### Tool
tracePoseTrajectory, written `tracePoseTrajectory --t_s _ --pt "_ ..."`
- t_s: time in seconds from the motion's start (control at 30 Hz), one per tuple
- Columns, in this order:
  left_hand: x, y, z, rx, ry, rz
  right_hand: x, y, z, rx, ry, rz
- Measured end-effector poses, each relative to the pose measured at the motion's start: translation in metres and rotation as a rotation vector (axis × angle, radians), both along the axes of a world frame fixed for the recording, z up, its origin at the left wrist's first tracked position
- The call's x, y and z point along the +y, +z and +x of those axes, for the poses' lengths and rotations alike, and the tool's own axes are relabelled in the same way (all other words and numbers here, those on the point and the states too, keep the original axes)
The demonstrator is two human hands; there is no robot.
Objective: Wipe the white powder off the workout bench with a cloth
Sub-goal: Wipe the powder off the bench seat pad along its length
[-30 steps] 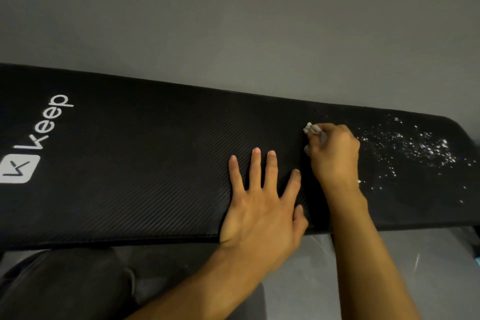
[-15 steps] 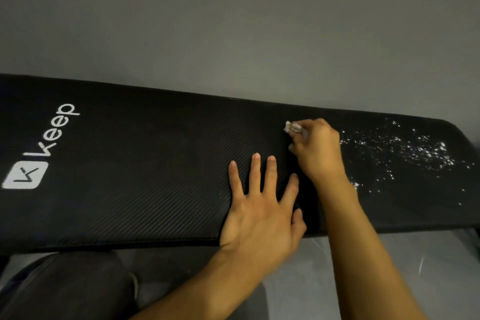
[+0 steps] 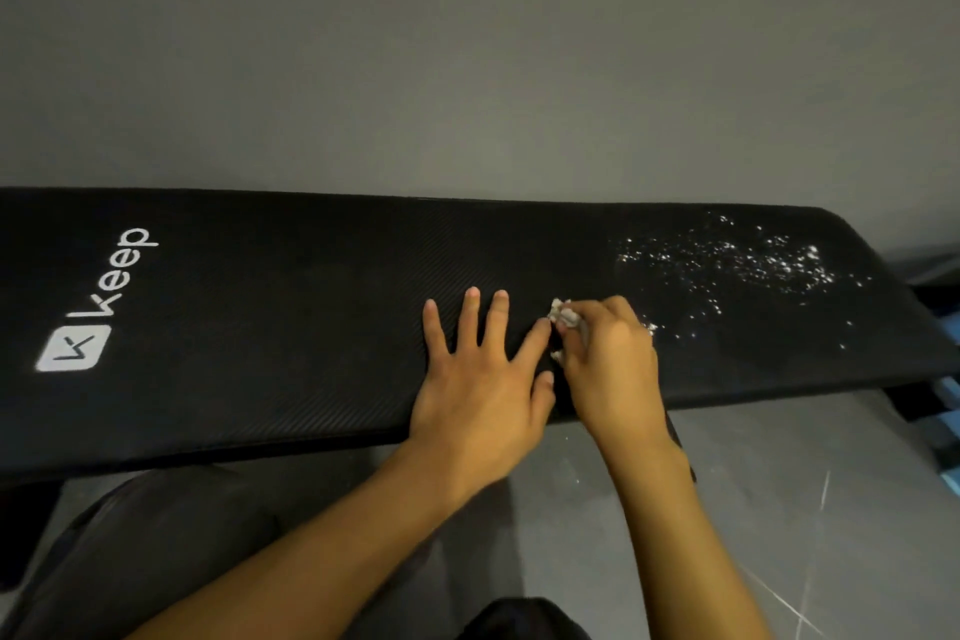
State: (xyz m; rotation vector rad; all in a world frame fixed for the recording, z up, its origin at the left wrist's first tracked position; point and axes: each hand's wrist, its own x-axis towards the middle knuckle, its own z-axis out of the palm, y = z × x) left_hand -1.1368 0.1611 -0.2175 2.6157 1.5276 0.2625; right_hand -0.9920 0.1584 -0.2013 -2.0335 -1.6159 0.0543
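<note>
A long black padded workout bench (image 3: 270,327) runs across the view, with a white logo and the word "Keep" at its left end. White powder (image 3: 737,260) is scattered over the right part of the pad. My right hand (image 3: 608,364) is closed on a small crumpled white cloth (image 3: 563,316) and presses it on the pad just left of the powder. My left hand (image 3: 483,374) lies flat on the bench with fingers spread, its fingertips almost touching the right hand.
A grey wall rises right behind the bench. Grey floor (image 3: 810,509) shows below the bench's front edge at the right. A dark rounded shape (image 3: 156,546) sits low at the left. Something blue (image 3: 948,395) peeks in at the right edge.
My right hand with the cloth has slid from the far edge of the pad toward me and left, close to my left hand. The view has tilted up.
</note>
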Motion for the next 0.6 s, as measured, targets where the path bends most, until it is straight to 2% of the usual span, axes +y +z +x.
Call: tracePoseTrajectory --t_s 0.1,0.2,0.3,0.43,0.6 --pt "-0.002 0.009 -0.001 0.035 -0.027 -0.034 0.004 0.004 0.007 -0.010 -0.105 0.003" --pt "0.010 0.024 -0.004 0.130 -0.120 -0.115 -0.014 0.003 0.001 -0.011 -0.031 0.006" --pt "0.031 0.030 -0.008 0.188 -0.250 -0.091 -0.047 0.000 0.013 0.009 -0.005 0.047" --pt "0.039 0.016 0.006 0.097 -0.411 0.011 -0.051 -0.003 0.049 0.024 -0.127 0.042" --pt "0.046 0.012 0.035 0.005 -0.387 -0.004 -0.015 0.001 0.060 0.026 -0.192 -0.005"
